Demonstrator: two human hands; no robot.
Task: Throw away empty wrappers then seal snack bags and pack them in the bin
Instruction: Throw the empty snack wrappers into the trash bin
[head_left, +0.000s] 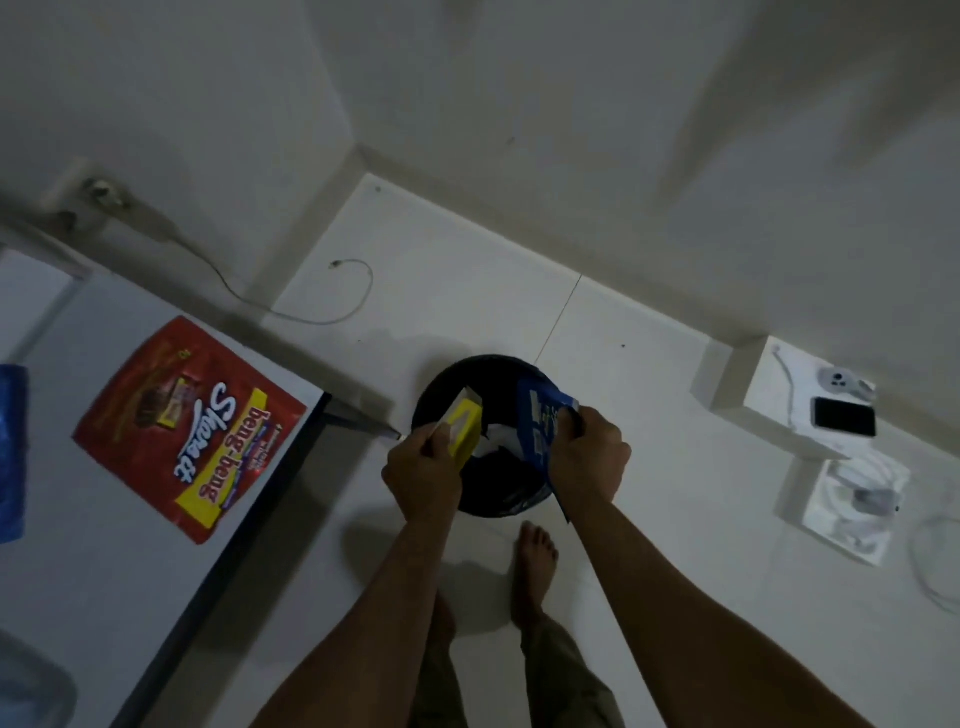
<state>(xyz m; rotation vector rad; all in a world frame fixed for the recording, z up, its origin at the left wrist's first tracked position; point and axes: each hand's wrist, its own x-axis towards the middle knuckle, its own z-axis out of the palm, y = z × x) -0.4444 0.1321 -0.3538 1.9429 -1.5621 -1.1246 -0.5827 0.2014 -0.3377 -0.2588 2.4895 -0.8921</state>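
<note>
Both hands hang over the black trash can (470, 506) on the floor, off the table's right corner. Left hand (423, 475) pinches a yellow-and-white wrapper (464, 427) above the can's left rim; right hand (589, 457) grips a blue wrapper (537, 415) whose tail reaches past the near rim. On release, the light, flat blue wrapper could catch that rim and slide onto the floor; the yellow one looks safer, though close to the edge. Far left, a red snack bag (189, 426) lies flat near the table's (78, 545) right edge, not yet sealed as far as I can judge.
</note>
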